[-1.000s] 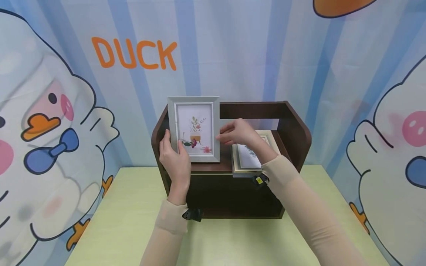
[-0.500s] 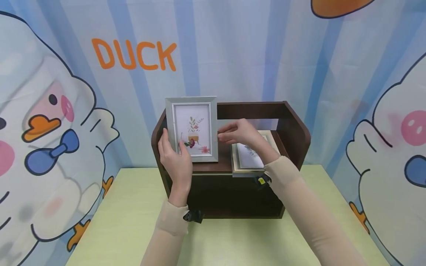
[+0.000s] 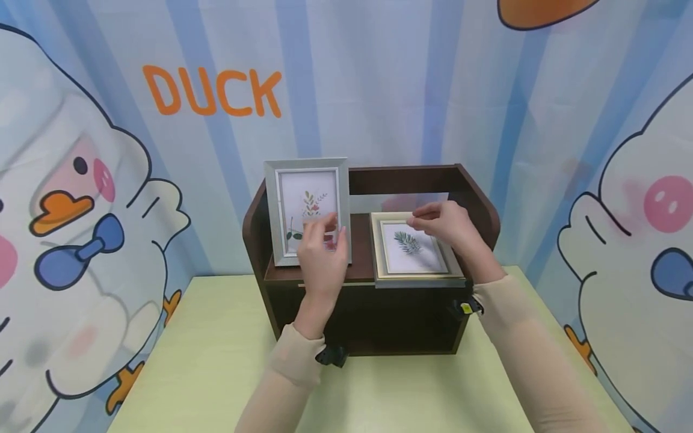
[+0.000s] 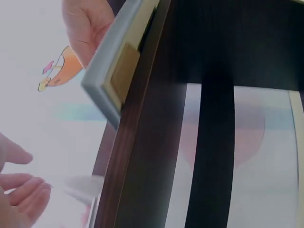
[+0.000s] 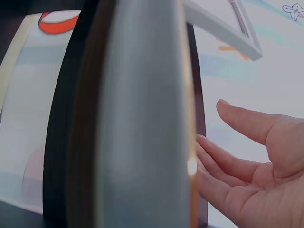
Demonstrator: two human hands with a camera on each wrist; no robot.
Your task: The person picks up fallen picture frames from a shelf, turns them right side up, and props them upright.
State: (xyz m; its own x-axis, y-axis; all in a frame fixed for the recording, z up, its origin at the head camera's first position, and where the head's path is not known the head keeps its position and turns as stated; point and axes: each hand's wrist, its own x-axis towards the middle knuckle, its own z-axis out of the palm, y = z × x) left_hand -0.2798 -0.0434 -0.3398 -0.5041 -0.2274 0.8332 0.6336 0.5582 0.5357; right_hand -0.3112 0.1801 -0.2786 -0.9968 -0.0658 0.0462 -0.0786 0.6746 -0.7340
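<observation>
A silver-grey picture frame (image 3: 273,210) with a plant print stands upright at the left of a dark brown shelf's top board. My left hand (image 3: 323,258) hovers in front of its lower right part, holding nothing; the left wrist view shows its fingers (image 4: 31,199) loosely bent and apart from the thumb. A gold-edged frame (image 3: 379,246) with a green sprig print lies flat on a grey one (image 3: 419,283) at the right. Above its far right part is my right hand (image 3: 449,225), thumb and fingers apart in the right wrist view; I cannot tell whether the fingertips touch the frame.
The dark brown two-level shelf (image 3: 400,178) stands on a pale yellow-green table (image 3: 216,349). Its side panels rise left and right, and a rail runs across the back. A blue striped curtain (image 3: 368,90) with duck drawings hangs behind.
Both hands have left the upright frame. My left hand has moved right in front of it; my right hand has moved right over the flat frames. The upright frame stays standing.
</observation>
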